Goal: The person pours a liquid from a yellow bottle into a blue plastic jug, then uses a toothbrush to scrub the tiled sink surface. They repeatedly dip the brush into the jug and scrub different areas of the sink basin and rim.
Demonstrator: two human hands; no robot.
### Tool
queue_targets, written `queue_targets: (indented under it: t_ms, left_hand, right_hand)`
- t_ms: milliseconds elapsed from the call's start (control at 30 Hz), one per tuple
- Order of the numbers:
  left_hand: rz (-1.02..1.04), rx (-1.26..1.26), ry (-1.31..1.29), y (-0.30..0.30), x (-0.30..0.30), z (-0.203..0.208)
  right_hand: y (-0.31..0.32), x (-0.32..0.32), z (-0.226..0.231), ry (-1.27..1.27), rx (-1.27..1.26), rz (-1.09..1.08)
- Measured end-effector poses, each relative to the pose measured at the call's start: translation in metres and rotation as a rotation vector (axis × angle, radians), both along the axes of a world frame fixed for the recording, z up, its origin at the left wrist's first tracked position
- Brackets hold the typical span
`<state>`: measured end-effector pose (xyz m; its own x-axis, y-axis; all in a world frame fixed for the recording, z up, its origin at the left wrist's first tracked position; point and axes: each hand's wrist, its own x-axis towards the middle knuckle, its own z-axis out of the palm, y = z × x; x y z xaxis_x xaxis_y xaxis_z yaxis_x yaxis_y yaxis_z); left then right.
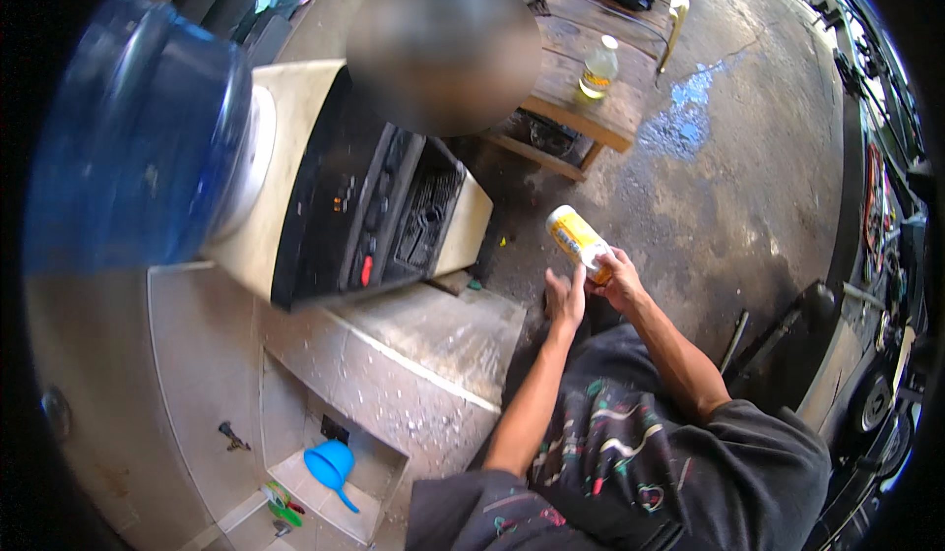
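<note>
A white and yellow bottle (574,235) with a white cap leans up and to the left in front of my body. My right hand (620,283) is wrapped round its lower end. Beside that end is my left hand (565,301), its fingers stretched out and apart. The left thumb comes close to the bottle's base, and I cannot tell whether it touches. My right fingers partly hide the bottle's lower part.
At left stands a water dispenser (330,196) topped by a large blue water jug (138,147). Below it, a blue dipper (330,464) lies in a tiled basin. A wooden table (591,118) bears a clear bottle (598,66). Tools and parts line the right side.
</note>
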<state>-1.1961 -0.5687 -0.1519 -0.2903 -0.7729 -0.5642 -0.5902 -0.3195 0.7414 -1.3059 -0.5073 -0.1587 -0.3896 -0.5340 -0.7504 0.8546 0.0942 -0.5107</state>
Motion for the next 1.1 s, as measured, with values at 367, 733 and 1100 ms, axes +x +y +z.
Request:
queue_targets:
  t_ms: [367, 733, 1100]
  left_hand:
    - [-0.36, 0.275, -0.734, 0.043, 0.034, -0.104]
    - [-0.796, 0.072, -1.145, 0.05, 0.011, -0.158]
    - [-0.779, 0.17, -1.045, 0.046, -0.002, -0.14]
  right_hand:
    - [-0.21, -0.099, -0.388, 0.082, 0.567, 0.255]
    - [-0.396, -0.065, -0.504, 0.434, 0.763, 0.74]
    - [-0.391, -0.057, -0.537, 0.807, 0.571, 0.972]
